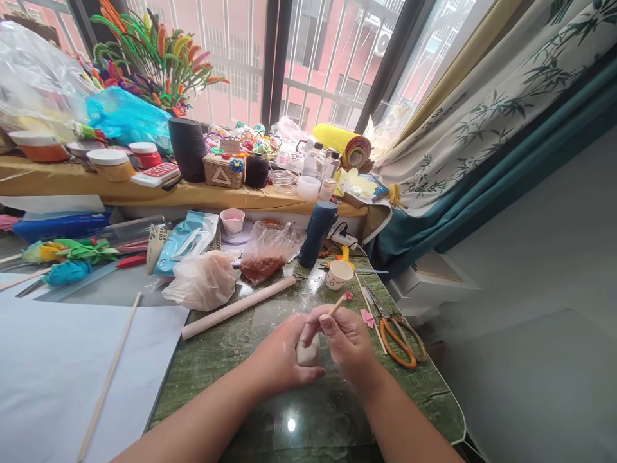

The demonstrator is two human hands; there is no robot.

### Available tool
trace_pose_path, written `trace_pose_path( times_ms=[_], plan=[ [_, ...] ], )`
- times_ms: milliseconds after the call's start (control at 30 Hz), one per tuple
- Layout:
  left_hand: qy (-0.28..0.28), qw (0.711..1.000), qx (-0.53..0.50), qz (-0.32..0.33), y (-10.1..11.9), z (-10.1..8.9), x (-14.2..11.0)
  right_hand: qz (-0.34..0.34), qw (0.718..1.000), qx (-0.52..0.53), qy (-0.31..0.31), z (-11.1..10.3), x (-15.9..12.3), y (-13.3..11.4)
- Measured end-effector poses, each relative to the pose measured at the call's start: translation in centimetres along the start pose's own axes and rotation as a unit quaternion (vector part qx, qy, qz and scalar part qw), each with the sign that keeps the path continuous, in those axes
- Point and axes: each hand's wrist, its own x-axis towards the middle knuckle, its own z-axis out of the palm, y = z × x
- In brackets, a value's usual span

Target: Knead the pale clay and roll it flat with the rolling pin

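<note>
My left hand (284, 350) is curled around a small whitish lump (308, 352) that looks like clay, held above the green table. My right hand (351, 341) pinches a short wooden stick (337, 305) between thumb and finger, its tip pointing up and away. The right fingers also reach over to the lump and seem to touch it. Behind the hands a pale rolling pin (240, 307) lies slantwise. A paper cup (339, 274) stands just beyond the right hand, with small pink scraps (367, 317) close by.
Orange-handled scissors (398, 341) and thin sticks lie along the right edge. A dark blue bottle (318, 235), a bag of reddish-brown material (263, 265) and a crumpled plastic bag (202, 280) stand behind. White paper (62, 373) with a wooden stick (110, 373) covers the left.
</note>
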Motion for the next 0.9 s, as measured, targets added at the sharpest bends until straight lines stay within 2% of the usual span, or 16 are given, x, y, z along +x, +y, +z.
trace_pose_path(
  times_ms=[133, 267, 367, 433, 500, 567, 633, 800, 900],
  plan=[
    [-0.001, 1.0, 0.004, 0.026, 0.6, -0.1, 0.2, -0.001, 0.993, 0.06, 0.097, 1.7, 0.0, 1.5],
    [-0.006, 1.0, 0.009, 0.029, 0.6, -0.1, 0.3, -0.028, 0.99, 0.064, 0.118, 2.3, -0.1, 1.4],
    [-0.015, 1.0, 0.021, 0.008, 0.1, 0.0, 0.2, -0.079, 0.986, 0.087, 0.117, 1.3, 0.6, -1.8],
    [-0.015, 1.0, 0.025, -0.003, -0.1, 0.1, 0.1, -0.11, 0.983, 0.123, 0.083, 0.3, 1.6, -4.8],
    [-0.014, 1.0, 0.023, -0.007, -0.2, 0.1, 0.0, -0.109, 0.983, 0.137, 0.049, -0.4, 2.5, -7.4],
    [-0.015, 1.0, 0.018, -0.011, -0.2, 0.1, -0.1, -0.1, 0.981, 0.16, 0.039, -0.7, 3.1, -8.6],
    [-0.014, 1.0, 0.01, -0.02, 0.0, 0.0, -0.3, -0.099, 0.975, 0.191, 0.048, -0.6, 3.2, -8.4],
    [-0.01, 0.998, -0.009, -0.059, 0.1, -0.2, -0.7, -0.061, 0.972, 0.21, 0.083, -0.3, 2.7, -5.8],
    [-0.016, 0.998, -0.004, -0.062, -0.1, -0.1, -0.7, -0.064, 0.971, 0.214, 0.085, -0.2, 3.0, -5.7]
  ],
)
